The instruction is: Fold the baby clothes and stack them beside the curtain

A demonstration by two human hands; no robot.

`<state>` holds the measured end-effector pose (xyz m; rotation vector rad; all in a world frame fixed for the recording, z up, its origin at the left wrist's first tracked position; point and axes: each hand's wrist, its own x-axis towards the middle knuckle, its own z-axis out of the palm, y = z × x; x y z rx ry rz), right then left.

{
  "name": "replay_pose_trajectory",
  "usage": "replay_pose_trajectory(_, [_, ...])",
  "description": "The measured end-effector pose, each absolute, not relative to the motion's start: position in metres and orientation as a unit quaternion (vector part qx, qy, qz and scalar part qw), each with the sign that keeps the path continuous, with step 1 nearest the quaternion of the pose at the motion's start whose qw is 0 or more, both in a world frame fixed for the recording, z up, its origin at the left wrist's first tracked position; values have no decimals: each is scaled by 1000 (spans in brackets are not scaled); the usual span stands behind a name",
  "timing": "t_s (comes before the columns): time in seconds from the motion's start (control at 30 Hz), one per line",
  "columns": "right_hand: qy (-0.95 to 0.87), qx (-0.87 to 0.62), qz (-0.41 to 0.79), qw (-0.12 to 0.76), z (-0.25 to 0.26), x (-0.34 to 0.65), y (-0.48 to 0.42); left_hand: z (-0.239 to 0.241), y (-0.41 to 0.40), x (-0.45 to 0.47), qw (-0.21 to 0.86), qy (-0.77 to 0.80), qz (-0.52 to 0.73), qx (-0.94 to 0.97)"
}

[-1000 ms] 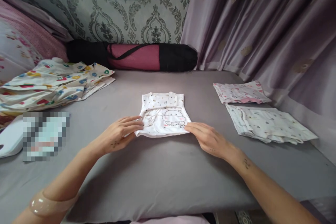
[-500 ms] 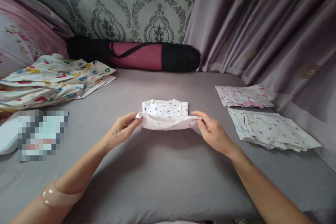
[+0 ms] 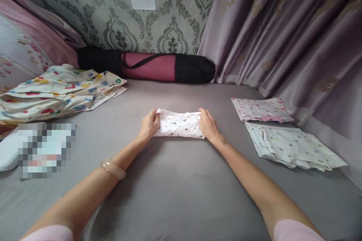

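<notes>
A small white garment (image 3: 179, 124) with a brown and dark print lies folded into a narrow rectangle in the middle of the grey bed sheet (image 3: 181, 188). At its left end, my left hand (image 3: 149, 124) grips the edge, fingers curled behind the cloth. My right hand (image 3: 208, 123) holds the opposite end the same way, its fingertips partly hidden by the fabric. A pale bangle (image 3: 113, 168) circles my left forearm.
Folded pink-printed clothing (image 3: 261, 109) and a folded white printed garment (image 3: 294, 147) lie at right. Colourful printed cloth (image 3: 62, 90) is heaped at left, near a white object (image 3: 17, 150) and a blurred-out item (image 3: 46, 150). A long black-and-pink bag (image 3: 149, 67) lies along the wall.
Both hands have moved forward, folding the near flap of the garment up over the rest. The garment now lies as a flat, compact rectangle between them.
</notes>
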<state>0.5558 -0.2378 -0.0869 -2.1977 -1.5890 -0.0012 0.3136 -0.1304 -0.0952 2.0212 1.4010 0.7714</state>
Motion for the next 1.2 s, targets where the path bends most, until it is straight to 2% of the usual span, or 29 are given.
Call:
replay_pose_trajectory(0.2, [-548, -818, 3, 175, -89, 555, -235, -96, -131, 318, 190, 572, 229, 764])
replay_pose_trajectory(0.43, [-530, -837, 24, 134, -82, 558, -230, -95, -126, 321, 169, 602, 199, 755])
replay_pose_trajectory(0.73, [-467, -872, 72, 126, -79, 563, -217, -87, -121, 322, 225, 632, 199, 715])
replay_pose_trajectory(0.87, [-471, -852, 146, 175, -76, 577, -218, -82, -118, 312, 287, 651, 195, 675])
replay_pose_trajectory(0.93, [-484, -835, 179, 189, -72, 583, -225, -80, -121, 304, 278, 643, 209, 682])
replay_pose_trajectory(1.0, [-500, -833, 145, 187, -68, 583, -236, -79, -129, 296, 224, 604, 242, 725])
replay_pose_trajectory(1.13, [-592, -786, -8, 179, -64, 556, -255, -77, -153, 300, 133, 459, 266, 837])
replay_pose_trajectory(1.2, [-672, -723, -5, 159, -65, 534, -258, -77, -165, 312, 127, 386, 234, 883])
